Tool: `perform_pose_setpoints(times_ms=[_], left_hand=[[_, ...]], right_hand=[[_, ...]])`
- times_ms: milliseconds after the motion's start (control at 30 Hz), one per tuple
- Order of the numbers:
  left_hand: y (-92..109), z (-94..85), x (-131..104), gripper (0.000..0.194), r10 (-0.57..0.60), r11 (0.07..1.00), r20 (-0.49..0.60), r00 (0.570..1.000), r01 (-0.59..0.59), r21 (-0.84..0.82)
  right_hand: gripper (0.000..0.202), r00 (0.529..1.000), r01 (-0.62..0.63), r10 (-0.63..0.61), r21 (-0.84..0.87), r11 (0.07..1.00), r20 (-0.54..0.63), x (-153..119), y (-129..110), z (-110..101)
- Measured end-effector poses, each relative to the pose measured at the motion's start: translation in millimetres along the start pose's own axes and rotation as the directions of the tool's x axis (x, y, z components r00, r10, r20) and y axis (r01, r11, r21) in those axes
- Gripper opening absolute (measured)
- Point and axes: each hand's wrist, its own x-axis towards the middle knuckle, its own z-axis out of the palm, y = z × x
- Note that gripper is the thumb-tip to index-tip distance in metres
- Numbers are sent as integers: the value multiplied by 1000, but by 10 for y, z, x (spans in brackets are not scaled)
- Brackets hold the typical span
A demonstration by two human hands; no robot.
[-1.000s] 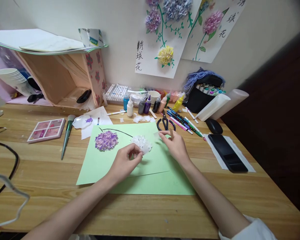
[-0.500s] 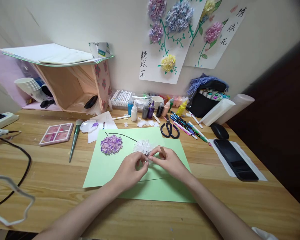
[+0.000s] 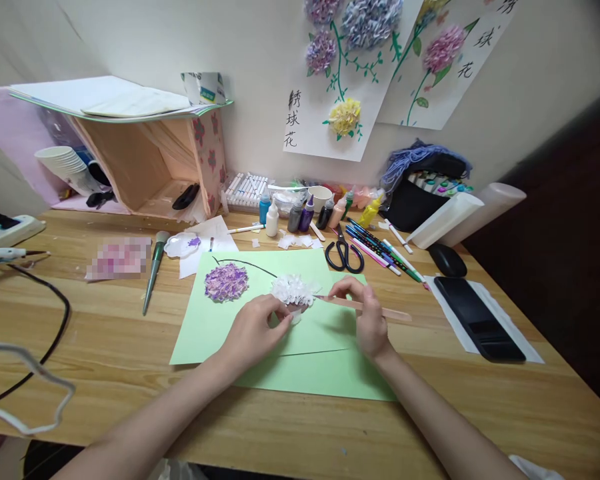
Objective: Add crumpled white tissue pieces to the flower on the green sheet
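My left hand (image 3: pixel 257 330) pinches a small white paper piece (image 3: pixel 296 317) between thumb and fingertips, just below the white paper flower (image 3: pixel 295 291). In my right hand (image 3: pixel 367 317) is a thin, light wooden-coloured stick (image 3: pixel 347 303), held like a pen. Its narrow dark tip points left and reaches the flower's right edge; whether it touches I cannot tell. The fluffy flower sits on a green sheet (image 3: pixel 215 333). To its left on that sheet is a purple paper flower (image 3: pixel 226 283), and a dark drawn stem line runs between the two.
Beyond the sheet lie black-handled scissors (image 3: pixel 345 256), paper scraps (image 3: pixel 300 241) and several paint bottles (image 3: pixel 307 213). Pens (image 3: pixel 375 250), a mouse (image 3: pixel 447 260) and a phone (image 3: pixel 480 320) are on the right. On the left are a makeup brush (image 3: pixel 155 273) and a scallop-edged white dish (image 3: pixel 177 245).
My right hand has drawn away from the left, and the stick now lies pen-like in its fingers, tip toward the white flower. My left hand stays near the flower with the paper piece. The view shifted slightly.
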Motion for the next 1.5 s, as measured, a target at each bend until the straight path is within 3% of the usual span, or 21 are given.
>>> perform_pose_setpoints(times_ms=[200,400,567,867,1133,1500], left_hand=[[-14,21,-1,13,3,997,-15,1000,-2,74],[-6,28,10,13,16,986,-30,999,-11,166],[-28,65,30,15,48,978,-55,997,-35,207],[-41,156,106,14,75,954,-124,989,-35,299],[-56,178,153,15,158,909,-186,970,-69,411],[-72,145,179,10,171,933,-189,967,-97,346]], right_hand=[[37,972,50,-17,-135,990,236,-109,86,133],[31,944,173,-94,-232,957,316,-116,118,167],[25,945,131,-58,-212,968,320,-97,134,188],[29,953,-155,169,-73,985,250,-65,107,184],[29,952,-193,198,-44,980,233,-76,115,183],[31,953,-184,188,-43,982,239,-66,119,185]])
